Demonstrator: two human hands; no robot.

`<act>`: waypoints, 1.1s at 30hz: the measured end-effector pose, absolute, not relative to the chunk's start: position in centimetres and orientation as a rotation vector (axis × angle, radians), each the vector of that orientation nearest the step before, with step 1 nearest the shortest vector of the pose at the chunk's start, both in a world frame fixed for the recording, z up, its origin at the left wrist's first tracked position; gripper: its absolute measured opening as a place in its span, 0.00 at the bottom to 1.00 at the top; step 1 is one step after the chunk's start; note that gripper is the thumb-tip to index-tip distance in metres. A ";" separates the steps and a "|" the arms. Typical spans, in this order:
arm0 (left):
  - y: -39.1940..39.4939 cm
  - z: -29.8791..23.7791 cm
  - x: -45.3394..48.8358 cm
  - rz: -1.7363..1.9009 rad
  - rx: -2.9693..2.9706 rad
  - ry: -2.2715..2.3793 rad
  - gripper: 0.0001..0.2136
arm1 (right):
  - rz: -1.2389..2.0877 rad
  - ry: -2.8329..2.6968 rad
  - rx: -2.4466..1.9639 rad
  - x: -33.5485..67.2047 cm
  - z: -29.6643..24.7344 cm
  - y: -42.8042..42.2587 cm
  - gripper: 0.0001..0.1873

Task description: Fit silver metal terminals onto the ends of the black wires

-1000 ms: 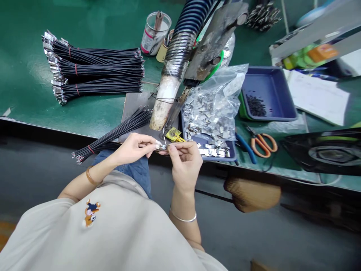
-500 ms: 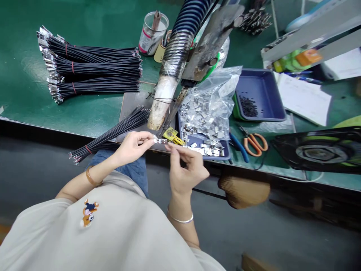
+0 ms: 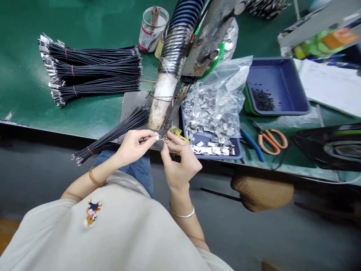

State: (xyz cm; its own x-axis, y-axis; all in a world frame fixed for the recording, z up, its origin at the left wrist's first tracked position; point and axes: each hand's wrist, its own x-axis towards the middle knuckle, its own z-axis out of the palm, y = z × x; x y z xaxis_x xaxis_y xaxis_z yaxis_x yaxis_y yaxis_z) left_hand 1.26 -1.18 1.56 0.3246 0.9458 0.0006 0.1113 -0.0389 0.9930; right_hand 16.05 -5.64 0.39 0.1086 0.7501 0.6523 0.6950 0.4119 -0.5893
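My left hand (image 3: 135, 145) pinches a thin black wire with a small metal clip at its tip, held at the bench's front edge. My right hand (image 3: 177, 162) meets it fingertip to fingertip, pinching the same small metal clip (image 3: 162, 138). Both sit just below the tip of a soldering tool (image 3: 166, 126) and the pale nozzle of a ribbed extraction hose (image 3: 163, 99). A loose bundle of black wires (image 3: 118, 130) lies left of my left hand. A blue tray with a clear bag of metal clips (image 3: 211, 113) is just right of my right hand.
Tied bundles of finished black wires (image 3: 93, 71) lie at the back left on the green bench (image 3: 28, 75). A glass jar (image 3: 152, 24) stands behind. A second blue tray (image 3: 279, 86), orange-handled scissors (image 3: 270, 139), blue pliers (image 3: 252, 143) and papers (image 3: 329, 82) lie right.
My right hand, which had drawn slightly away from the left, has come back so its fingertips meet the left hand's at the clip. The view shifted slightly.
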 end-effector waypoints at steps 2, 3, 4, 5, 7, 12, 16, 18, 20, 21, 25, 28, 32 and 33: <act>-1.2 1.8 1.2 0.913 1.438 1.023 0.13 | 0.073 -1.605 -1.306 16.0 0.5 -5.7 0.05; -1.1 1.8 1.2 0.907 1.435 1.023 0.13 | 0.078 -1.608 -1.309 16.0 0.5 -5.8 0.05; -1.1 1.9 1.2 0.900 1.434 1.024 0.13 | 0.082 -1.612 -1.312 16.1 0.5 -5.8 0.05; -1.1 2.0 1.2 0.891 1.438 1.027 0.13 | 0.080 -1.616 -1.315 16.1 0.5 -5.9 0.05; -1.2 2.1 1.2 0.861 1.465 1.039 0.13 | 0.064 -1.624 -1.319 16.3 0.5 -5.9 0.06; -1.2 1.9 1.3 0.819 1.554 1.109 0.14 | 0.025 -1.647 -1.307 16.5 0.4 -5.6 0.07; -1.3 1.9 1.3 0.861 1.587 1.116 0.14 | 0.012 -1.651 -1.298 16.4 0.7 -5.4 0.06; -1.3 2.0 1.2 0.878 1.596 1.124 0.14 | -0.008 -1.658 -1.296 16.3 0.8 -5.3 0.06; -1.3 2.0 1.1 0.873 1.599 1.124 0.13 | -0.032 -1.664 -1.288 16.3 0.8 -5.4 0.06; -1.3 2.0 1.1 0.859 1.599 1.120 0.13 | -0.040 -1.670 -1.283 16.3 0.8 -5.4 0.06; -1.5 2.0 1.3 0.799 1.604 1.102 0.14 | -0.037 -1.701 -1.272 16.7 0.6 -5.8 0.06; -1.6 1.9 1.3 0.794 1.612 1.098 0.14 | -0.014 -1.691 -1.283 16.9 0.7 -5.9 0.06; -1.8 1.7 1.2 0.828 1.637 1.099 0.15 | 0.017 -1.686 -1.302 17.0 0.7 -5.7 0.06; -1.8 1.7 1.1 0.842 1.645 1.100 0.16 | 0.023 -1.691 -1.306 17.0 0.7 -5.6 0.05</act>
